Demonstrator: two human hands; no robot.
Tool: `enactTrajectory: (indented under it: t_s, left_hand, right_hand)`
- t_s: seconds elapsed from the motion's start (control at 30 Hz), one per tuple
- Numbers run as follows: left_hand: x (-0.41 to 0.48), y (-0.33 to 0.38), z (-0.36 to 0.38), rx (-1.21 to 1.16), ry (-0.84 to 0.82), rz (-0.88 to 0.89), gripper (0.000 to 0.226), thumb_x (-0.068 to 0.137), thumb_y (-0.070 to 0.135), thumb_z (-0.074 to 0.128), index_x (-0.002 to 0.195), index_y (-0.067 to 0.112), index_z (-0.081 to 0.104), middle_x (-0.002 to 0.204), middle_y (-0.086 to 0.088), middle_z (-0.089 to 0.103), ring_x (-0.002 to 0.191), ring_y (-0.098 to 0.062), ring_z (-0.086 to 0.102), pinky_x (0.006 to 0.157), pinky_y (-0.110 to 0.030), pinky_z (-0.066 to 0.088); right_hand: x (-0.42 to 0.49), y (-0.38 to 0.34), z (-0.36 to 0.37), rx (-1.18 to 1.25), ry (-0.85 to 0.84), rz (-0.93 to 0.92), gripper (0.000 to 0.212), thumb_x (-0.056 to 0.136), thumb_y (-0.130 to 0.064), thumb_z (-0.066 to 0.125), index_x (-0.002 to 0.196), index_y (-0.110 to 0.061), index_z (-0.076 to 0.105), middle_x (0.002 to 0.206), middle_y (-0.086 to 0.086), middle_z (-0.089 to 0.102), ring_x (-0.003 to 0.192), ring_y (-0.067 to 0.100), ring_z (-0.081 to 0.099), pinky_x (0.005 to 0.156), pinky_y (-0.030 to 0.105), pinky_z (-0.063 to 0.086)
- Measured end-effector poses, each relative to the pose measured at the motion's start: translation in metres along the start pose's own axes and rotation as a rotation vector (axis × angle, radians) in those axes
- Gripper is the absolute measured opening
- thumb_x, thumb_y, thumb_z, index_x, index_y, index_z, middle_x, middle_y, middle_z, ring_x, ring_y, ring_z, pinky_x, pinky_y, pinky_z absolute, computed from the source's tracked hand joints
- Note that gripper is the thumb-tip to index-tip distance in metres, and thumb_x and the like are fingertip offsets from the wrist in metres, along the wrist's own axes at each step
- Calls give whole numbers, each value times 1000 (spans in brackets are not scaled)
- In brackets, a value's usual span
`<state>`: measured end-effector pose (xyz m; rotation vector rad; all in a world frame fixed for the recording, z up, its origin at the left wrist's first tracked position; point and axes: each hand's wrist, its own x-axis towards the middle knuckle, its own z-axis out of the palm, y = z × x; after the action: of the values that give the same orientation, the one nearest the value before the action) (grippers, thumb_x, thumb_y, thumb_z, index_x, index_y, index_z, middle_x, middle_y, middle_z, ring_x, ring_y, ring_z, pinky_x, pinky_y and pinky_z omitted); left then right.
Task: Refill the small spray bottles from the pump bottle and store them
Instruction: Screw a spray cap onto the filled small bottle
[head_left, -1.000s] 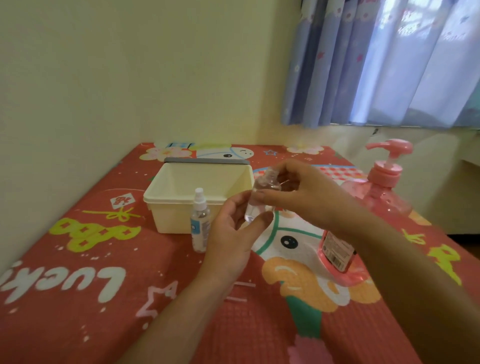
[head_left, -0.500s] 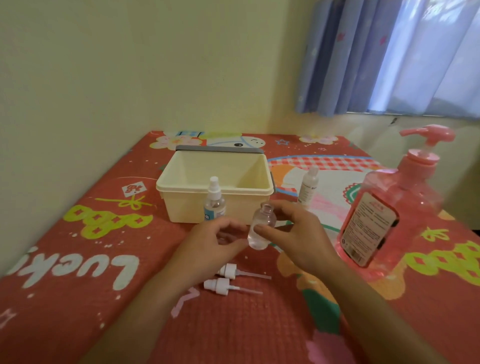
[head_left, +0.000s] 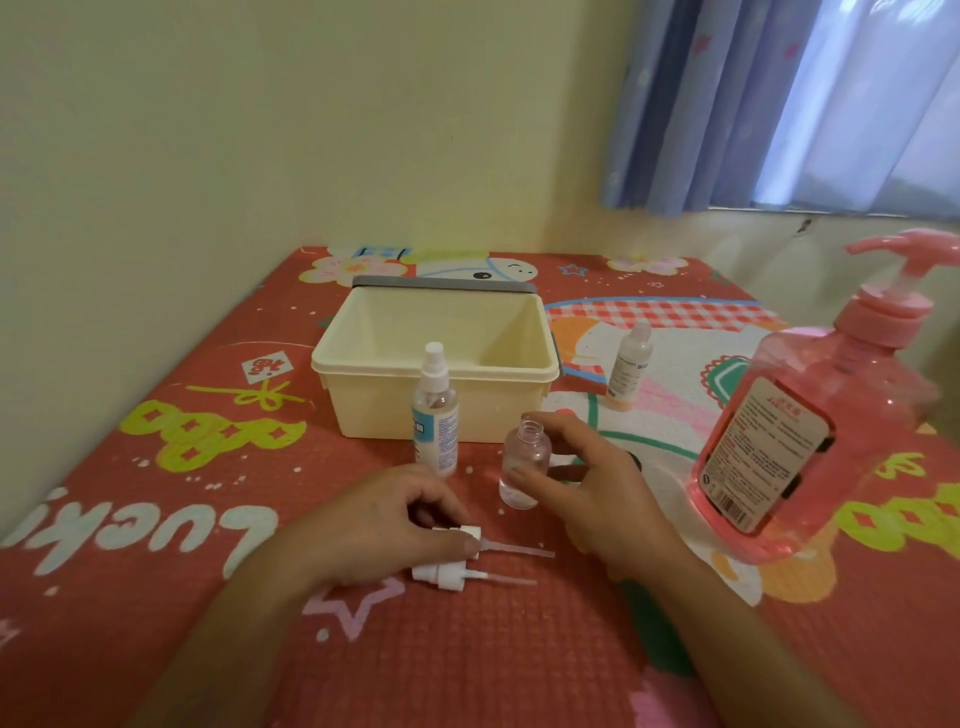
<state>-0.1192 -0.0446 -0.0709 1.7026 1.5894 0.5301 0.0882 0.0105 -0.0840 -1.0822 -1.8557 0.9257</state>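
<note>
Within right hand (head_left: 587, 483), bottle (head_left: 524, 457) stands upright; left hand (head_left: 384, 519) pinches sprayer (head_left: 465, 531).

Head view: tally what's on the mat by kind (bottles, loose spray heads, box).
Small bottles: 3 (sprayer-topped bottle, open bottle, far bottle)
Pump bottle: 1
Loose spray heads: 2 (upper spray head, lower spray head)
Cream box: 1
Total: 7
</note>
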Motion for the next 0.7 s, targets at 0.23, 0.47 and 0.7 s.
enactTrajectory:
  t_s: [0.23, 0.47, 0.7]
  left_hand:
    - [-2, 2, 0, -66, 19, -8, 10, 77, 38, 78, 85, 31, 75, 97, 10, 67, 91, -7, 63, 83, -25, 53]
    - [-13, 8, -14, -337, 190, -13, 16, 78, 20, 79, 92, 26, 73, 94, 6, 77, 87, -11, 74, 79, -25, 56]
    - [-20, 39, -15, -451, 564, 213, 20, 79, 8, 76, 89, 24, 71, 92, 8, 75, 80, -8, 74, 65, -14, 53]
  right_hand:
    - [-1, 3, -1, 29, -22, 6, 37, 81, -37, 73, 109, -54, 55, 104, -33, 62, 99, -8, 60, 78, 10, 49]
    - [0, 4, -3, 34, -50, 18, 36, 83, -37, 70, 106, -59, 51, 102, -39, 60, 100, -15, 55, 71, 3, 45]
    - [-1, 4, -6, 41, -58, 13, 39, 82, -35, 71, 104, -60, 52, 99, -47, 56, 96, -14, 58, 71, 4, 46]
